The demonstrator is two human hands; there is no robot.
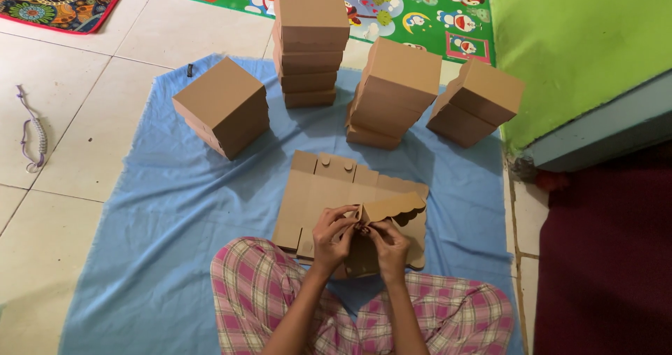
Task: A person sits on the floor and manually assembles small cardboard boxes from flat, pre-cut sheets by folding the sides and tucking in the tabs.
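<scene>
Pinching with bent fingers, the left hand and the right hand meet at the near end of a flat brown cardboard piece, fingertips of both closed on its folded corner just above the person's lap. The cardboard piece has a scalloped edge and runs with its long axis from the hands up and to the right, its scalloped end pointing toward the right side of the blue cloth. Directly beneath it lies a stack of unfolded box blanks, flat on the cloth and touching the knees in pink plaid trousers. Farther out, four piles of finished brown boxes stand in an arc: one box pile at left, a tall stack behind, a leaning stack, and a pair at right. A green patterned mat lies beyond on the tiled floor.
</scene>
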